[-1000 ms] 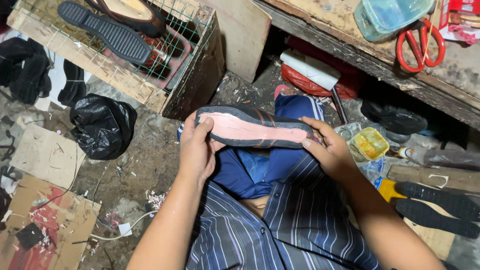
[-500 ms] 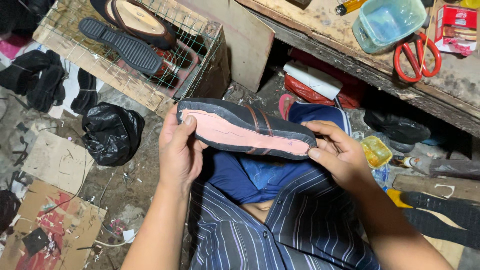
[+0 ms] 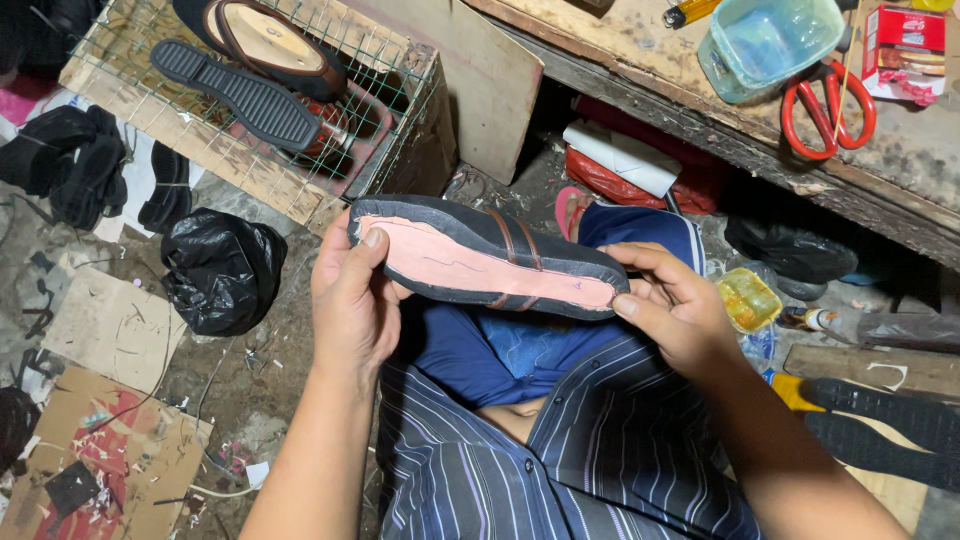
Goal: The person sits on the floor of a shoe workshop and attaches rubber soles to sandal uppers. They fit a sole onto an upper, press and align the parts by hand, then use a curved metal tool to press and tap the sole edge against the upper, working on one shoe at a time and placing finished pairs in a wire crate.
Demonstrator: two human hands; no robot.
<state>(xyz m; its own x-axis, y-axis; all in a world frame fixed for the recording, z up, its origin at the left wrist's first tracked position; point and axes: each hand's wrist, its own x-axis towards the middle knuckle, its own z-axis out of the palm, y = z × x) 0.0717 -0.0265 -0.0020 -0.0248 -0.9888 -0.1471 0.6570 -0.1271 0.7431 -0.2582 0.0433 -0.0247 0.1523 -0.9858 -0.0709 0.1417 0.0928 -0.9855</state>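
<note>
Fingers of our left hand (image 3: 350,300) curl around one end of the sandal (image 3: 487,258), thumb pressed on its pink inner sole; our right hand (image 3: 675,310) grips the other end, thumb on the rim. It hangs sole-down above our lap, both hands closed on it. Up on the wooden bench (image 3: 900,165) lies a red carton (image 3: 903,42) beside red scissors (image 3: 828,105) and a clear tub (image 3: 765,40). At upper left, a wire crate (image 3: 370,110) holds a black sole (image 3: 235,92).

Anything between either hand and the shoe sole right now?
Nothing visible. The left hand grips one end of the shoe sole, thumb on its pink face; the right hand holds the other end. Both touch it directly.
</note>
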